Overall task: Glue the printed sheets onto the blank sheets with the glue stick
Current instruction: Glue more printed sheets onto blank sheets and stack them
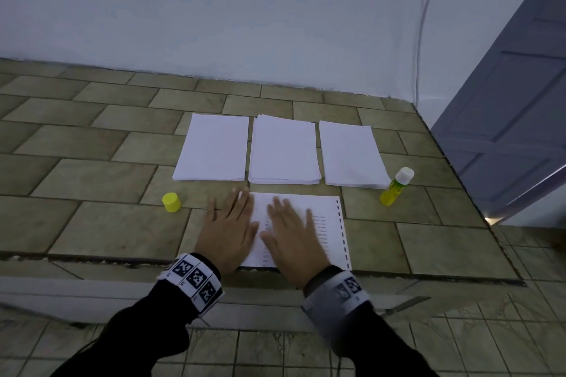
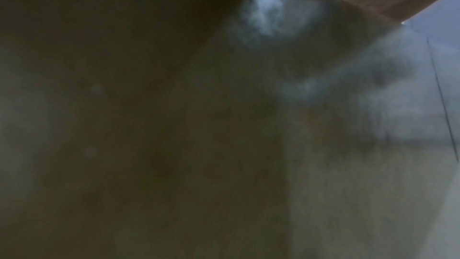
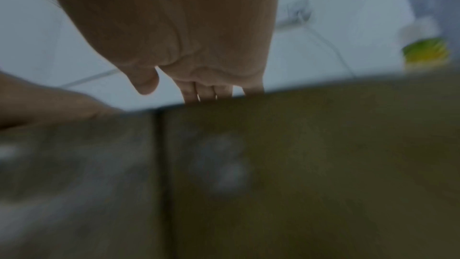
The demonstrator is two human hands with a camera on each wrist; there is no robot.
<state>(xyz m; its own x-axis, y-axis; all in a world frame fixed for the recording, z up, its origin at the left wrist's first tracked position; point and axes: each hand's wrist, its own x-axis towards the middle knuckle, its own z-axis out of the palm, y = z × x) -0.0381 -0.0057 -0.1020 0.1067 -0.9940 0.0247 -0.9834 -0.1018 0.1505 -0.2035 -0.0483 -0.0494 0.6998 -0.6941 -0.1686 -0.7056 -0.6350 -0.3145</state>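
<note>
A printed sheet [image 1: 329, 223] with a punched right margin lies near the front edge of the tiled ledge. My left hand [image 1: 228, 223] lies flat on its left edge, fingers straight. My right hand [image 1: 292, 232] presses flat on its middle; the right wrist view shows my right hand [image 3: 189, 50] with straight fingers. Behind it lie three white paper stacks: left [image 1: 213, 148], middle [image 1: 284, 151], right [image 1: 352, 156]. The uncapped glue stick [image 1: 395, 187] stands tilted at the right; it appears blurred as the glue stick [image 3: 425, 50]. Its yellow cap [image 1: 171, 202] sits left. The left wrist view is dark and blurred.
The ledge [image 1: 92, 168] of beige tiles ends at a white wall [image 1: 245, 15] behind. A white cable [image 1: 421, 40] hangs down the wall at the right. A grey-blue door [image 1: 514, 107] stands open on the far right. Lower floor tiles [image 1: 275, 352] lie in front.
</note>
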